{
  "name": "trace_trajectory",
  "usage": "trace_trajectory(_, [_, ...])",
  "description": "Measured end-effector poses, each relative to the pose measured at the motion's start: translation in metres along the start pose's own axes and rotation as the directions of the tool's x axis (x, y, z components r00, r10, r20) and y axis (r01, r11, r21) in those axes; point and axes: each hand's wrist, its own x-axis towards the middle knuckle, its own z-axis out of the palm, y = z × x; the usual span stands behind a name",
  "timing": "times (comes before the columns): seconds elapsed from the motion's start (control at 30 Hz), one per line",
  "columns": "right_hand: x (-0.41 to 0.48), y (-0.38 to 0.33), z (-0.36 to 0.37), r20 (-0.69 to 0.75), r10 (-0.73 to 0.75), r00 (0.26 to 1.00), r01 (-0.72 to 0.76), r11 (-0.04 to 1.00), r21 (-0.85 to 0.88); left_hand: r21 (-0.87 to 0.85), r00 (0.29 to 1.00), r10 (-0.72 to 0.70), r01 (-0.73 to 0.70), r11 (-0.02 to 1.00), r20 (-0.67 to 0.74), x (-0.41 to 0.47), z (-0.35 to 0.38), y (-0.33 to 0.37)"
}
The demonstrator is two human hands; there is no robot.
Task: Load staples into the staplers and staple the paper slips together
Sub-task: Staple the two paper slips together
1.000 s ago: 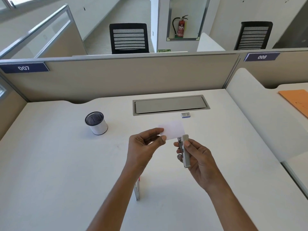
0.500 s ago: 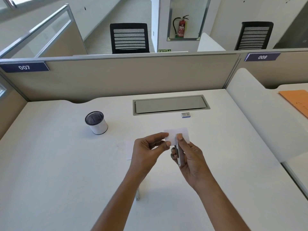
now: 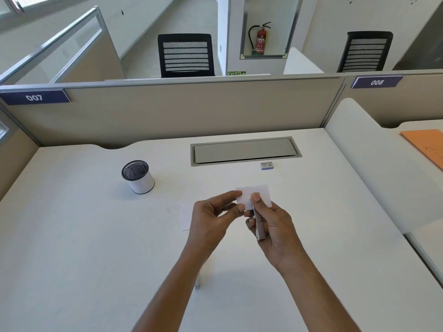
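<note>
My left hand (image 3: 213, 212) pinches white paper slips (image 3: 262, 196) at their left edge, above the middle of the white desk (image 3: 72, 236). My right hand (image 3: 275, 226) grips a small silver stapler (image 3: 259, 227), thumb on top, with its front end over the slips' lower edge. Another white slip (image 3: 185, 216) lies flat on the desk left of my left hand. A second stapler (image 3: 197, 282) shows only as a small end beneath my left forearm. A small staple box (image 3: 266, 166) sits near the cable hatch.
A white cup with a dark mesh top (image 3: 138, 176) stands at the left. A grey cable hatch (image 3: 245, 151) is set into the desk's back. Beige partitions (image 3: 191, 111) bound the desk; an orange folder (image 3: 429, 144) lies on the desk to the right.
My right hand has brought the stapler up and left onto the slips' edge. The two hands have come together; the slip on the desk has come into view.
</note>
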Motion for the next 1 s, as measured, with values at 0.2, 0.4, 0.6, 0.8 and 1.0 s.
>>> trace_trajectory(0.2, [0.001, 0.001, -0.003, -0.009, -0.002, 1.000, 0.002, 1.000, 0.008, 0.005, 1.000, 0.012, -0.012, 1.000, -0.002, 0.002, 0.000, -0.001])
trace_trajectory(0.4, [0.003, 0.001, -0.004, -0.009, -0.025, 1.000, 0.025, 0.999, -0.041, 0.024, 1.000, 0.008, -0.008, 1.000, 0.000, 0.003, 0.000, 0.000])
trace_trajectory(0.6, [0.006, 0.003, -0.006, -0.029, -0.030, 0.999, 0.029, 0.998, -0.049, 0.039, 1.000, 0.010, -0.010, 0.999, -0.003, 0.004, 0.002, 0.000])
trace_trajectory(0.8, [0.010, 0.003, -0.008, -0.051, -0.029, 0.998, 0.027, 0.999, -0.035, 0.027, 1.000, 0.015, -0.015, 1.000, -0.005, 0.006, 0.000, -0.001])
trace_trajectory(1.0, [0.015, 0.002, -0.009, -0.056, -0.016, 0.998, 0.014, 0.999, -0.037, 0.017, 1.000, 0.016, -0.016, 1.000, -0.001, 0.009, 0.001, 0.000])
